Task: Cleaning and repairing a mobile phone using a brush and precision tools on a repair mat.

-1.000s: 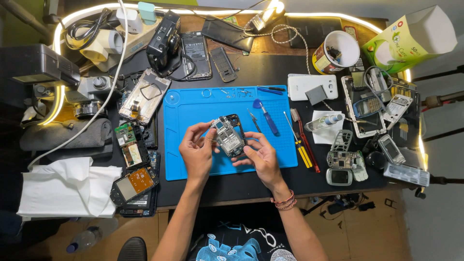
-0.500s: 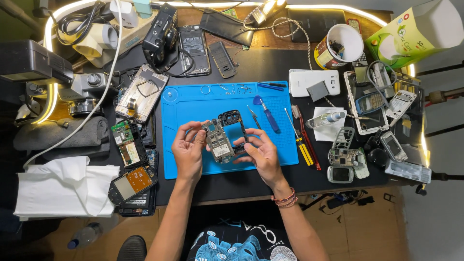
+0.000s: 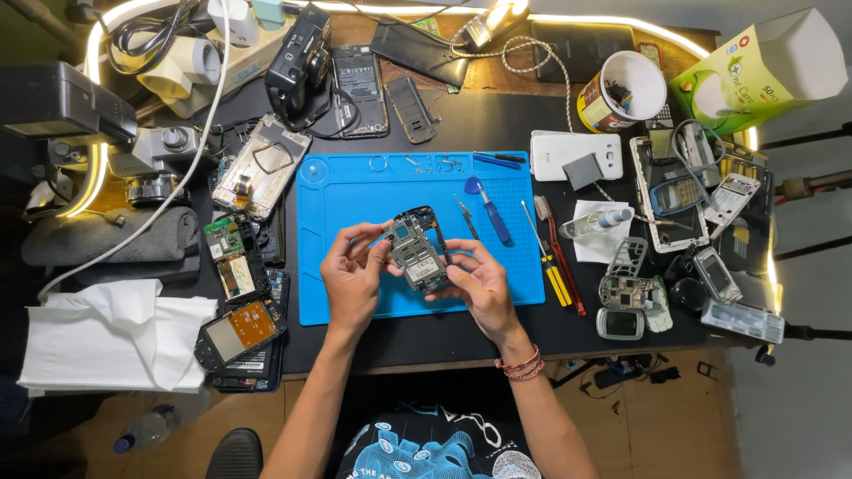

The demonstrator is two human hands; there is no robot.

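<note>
left hand (image 3: 351,282): yours, fingers curled and clamped on the left side of the opened phone body (image 3: 417,251), thumb on its top left corner
right hand (image 3: 477,282): yours, fingers closed on the phone body's right and lower edge; bead bracelets at the wrist
opened phone body: held between both hands, lifted just above the blue mat (image 3: 355,200), over its near half; circuit side up, top end tilted away from you
blue mat: flat on the middle of the counter (image 3: 497,120), near edge close to the counter's front edge
near left: white cloth (image 3: 115,333) hanging off the front left corner; small device with orange screen (image 3: 238,330) beside it, close to the front edge
left of mat: green circuit board (image 3: 229,253) just off the mat's left edge; silver phone frame (image 3: 259,173) near the mat's far left corner
on mat, right part: blue pry tool (image 3: 488,206) and metal tweezers (image 3: 465,215), just past your right fingers; tiny screws along the far edge
right of mat: red and yellow handled tools (image 3: 559,270) just off the mat's right edge; white phone (image 3: 575,155) near the far right corner of the mat
right edge: heap of phone shells and keypads (image 3: 679,191)
far edge: black camera (image 3: 300,64), dark phone (image 3: 359,89), white cup (image 3: 619,89), green box (image 3: 754,71) at the far right corner
</note>
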